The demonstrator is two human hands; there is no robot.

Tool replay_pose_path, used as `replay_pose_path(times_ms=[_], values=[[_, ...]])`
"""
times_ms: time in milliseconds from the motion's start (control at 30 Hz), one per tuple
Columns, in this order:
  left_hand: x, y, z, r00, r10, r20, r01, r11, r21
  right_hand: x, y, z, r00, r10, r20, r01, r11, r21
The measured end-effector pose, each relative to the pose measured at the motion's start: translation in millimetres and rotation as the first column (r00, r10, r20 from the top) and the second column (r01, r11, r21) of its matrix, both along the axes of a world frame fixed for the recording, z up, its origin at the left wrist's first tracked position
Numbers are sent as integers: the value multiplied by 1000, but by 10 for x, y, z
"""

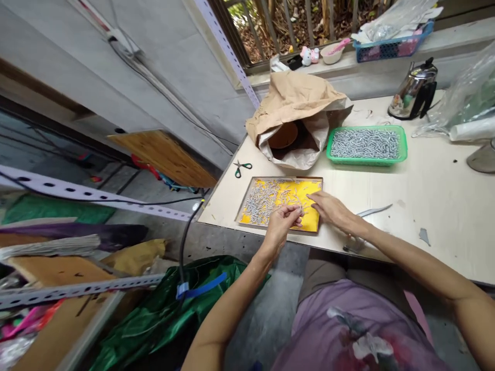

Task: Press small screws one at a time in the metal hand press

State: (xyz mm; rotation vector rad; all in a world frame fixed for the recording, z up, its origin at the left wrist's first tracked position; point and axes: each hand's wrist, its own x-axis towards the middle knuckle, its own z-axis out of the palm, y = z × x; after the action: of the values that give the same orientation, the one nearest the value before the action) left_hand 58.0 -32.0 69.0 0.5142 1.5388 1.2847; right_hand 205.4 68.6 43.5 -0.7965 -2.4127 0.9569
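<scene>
A shallow tray (249, 191) with a yellow bottom lies at the table's front edge, and many small silvery pieces (260, 202) cover its left and middle parts. Over the tray's front middle, my left hand (285, 219) has its fingers pinched together; whatever is between them is too small to make out. My right hand (328, 207) reaches over the tray's right side, fingers pointing left and bent close together at the tips. Behind the tray, a green basket (367, 161) is full of similar metal pieces, beside a large brown paper bag (296, 98) with its mouth facing me.
Green-handled scissors (242, 167) lie left of the bag. Tweezers (374, 210) and a grey scrap (424, 236) are on the right of the table. A kettle (415, 90) and plastic bags (464, 103) stand at the back right. A blue basket (394, 47) sits on the sill.
</scene>
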Motion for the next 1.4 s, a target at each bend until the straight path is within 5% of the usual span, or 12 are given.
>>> replay_pose_path(times_ms=[67,200,400,700,1000,1167,1400], values=[[235,-55,-44,991,-135,8,135,990,-32,344,-19,101,999,-26,30,21,987,159],[698,-56,-196,938,-346,2,340,921,-191,1087,-222,176,986,-101,130,67,968,241],[978,50,-405,862,-505,-52,442,797,-411,1746,-713,-99,940,-232,250,148,938,313],[983,56,-417,826,-561,-61,447,718,-534,1813,-869,-412,906,-330,263,232,910,343],[958,127,-365,720,-694,-11,557,587,-588,1796,-889,-364,909,-325,261,214,901,377],[908,98,-421,667,-739,-95,566,585,-580,1779,-920,-346,888,-351,296,210,884,418],[873,206,-452,626,-778,55,635,467,-615,1781,-945,-344,882,-329,338,201,911,360]])
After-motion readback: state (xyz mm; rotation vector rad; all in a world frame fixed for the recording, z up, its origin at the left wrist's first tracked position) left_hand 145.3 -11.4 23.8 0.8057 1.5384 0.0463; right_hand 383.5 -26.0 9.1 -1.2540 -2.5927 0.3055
